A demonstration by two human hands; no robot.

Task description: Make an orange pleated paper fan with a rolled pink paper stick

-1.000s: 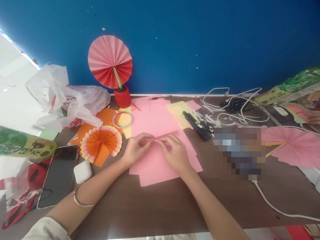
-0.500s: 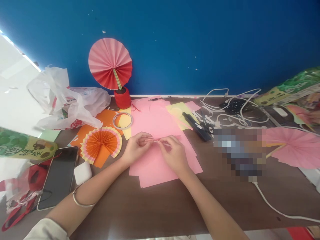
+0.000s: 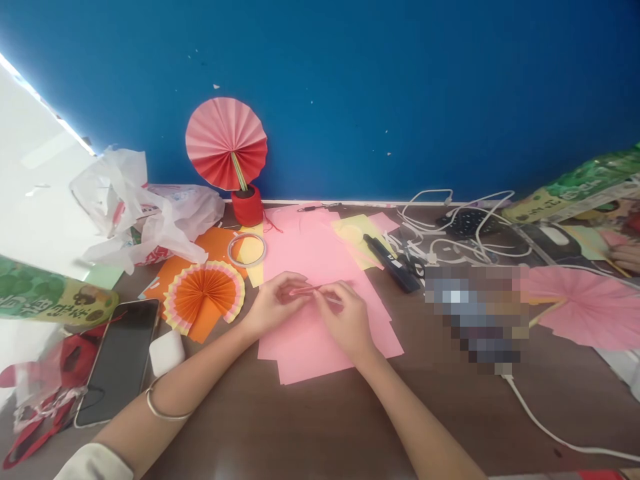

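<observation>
My left hand [image 3: 281,301] and my right hand [image 3: 344,319] meet over the middle of the table, closed on a narrow folded strip of pink paper [image 3: 303,291]. The fingertips of both hands pinch it close together, and part of it is hidden by the fingers. Beneath my hands lie overlapping pink paper sheets [image 3: 313,247]. To the left of my left hand rests an orange pleated paper fan [image 3: 203,293] edged in pink and yellow. Behind it, a roll of tape [image 3: 247,250] lies on orange and yellow paper.
A round pink and red paper fan [image 3: 227,137] stands in a red pot [image 3: 247,207] against the blue wall. A phone [image 3: 120,360] and white case [image 3: 167,353] lie left. Right are a black stapler-like tool [image 3: 393,263], white cables [image 3: 480,230] and a pink fan [image 3: 585,310].
The view has tilted up slightly, so things sit lower. My fingers have shifted a little along the paper strip, which both hands still hold.
</observation>
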